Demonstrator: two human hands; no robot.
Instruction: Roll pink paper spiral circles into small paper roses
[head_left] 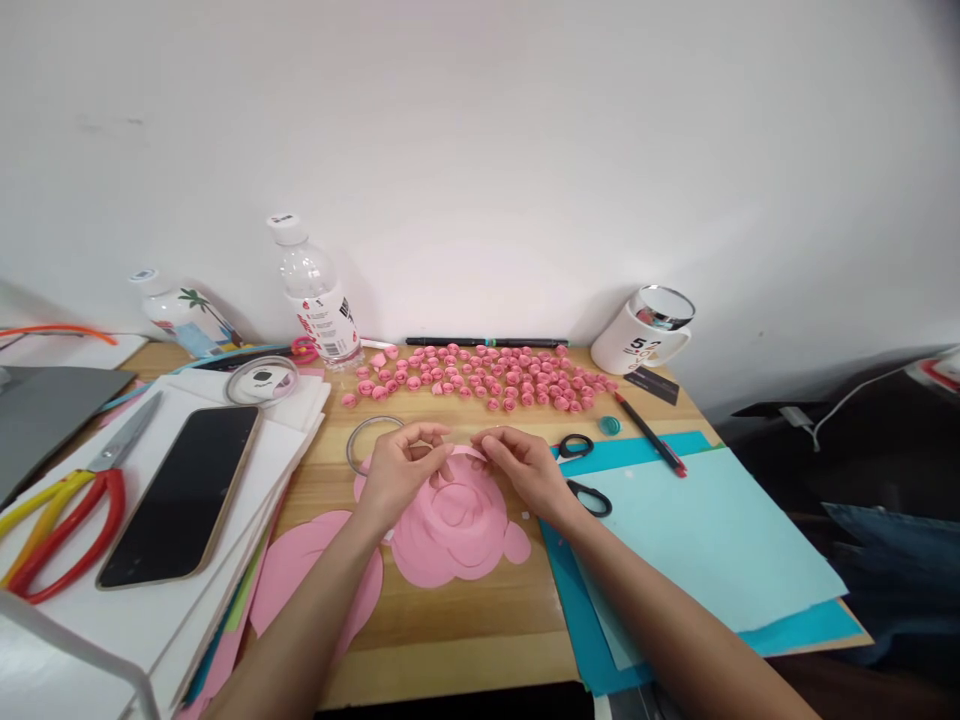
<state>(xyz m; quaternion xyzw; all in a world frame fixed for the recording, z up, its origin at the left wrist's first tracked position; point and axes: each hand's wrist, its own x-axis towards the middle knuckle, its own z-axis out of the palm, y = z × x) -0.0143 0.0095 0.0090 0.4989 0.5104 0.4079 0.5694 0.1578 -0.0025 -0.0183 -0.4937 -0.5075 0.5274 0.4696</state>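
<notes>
My left hand (405, 468) and my right hand (527, 470) come together over the far edge of a layered pink paper flower (454, 530). Thumb and fingers of each hand are pinched; what they hold, if anything, is too small or hidden to make out. A loose pink paper petal (517, 543) lies at the flower's right side. Under and beside my left forearm are larger pink paper pieces (300, 565). A ring-shaped roll of tape (351, 440) rests just beyond my left hand. Black-handled scissors (589, 497) lie to the right of my right hand.
Many small pink paper rosettes (510, 378) spread along the back, before a black pen (487, 342). A bottle (322, 300) and a white mug (634, 335) stand near the wall. Left are a phone (184, 495) and red-yellow scissors (90, 500); right, blue paper sheets (697, 540).
</notes>
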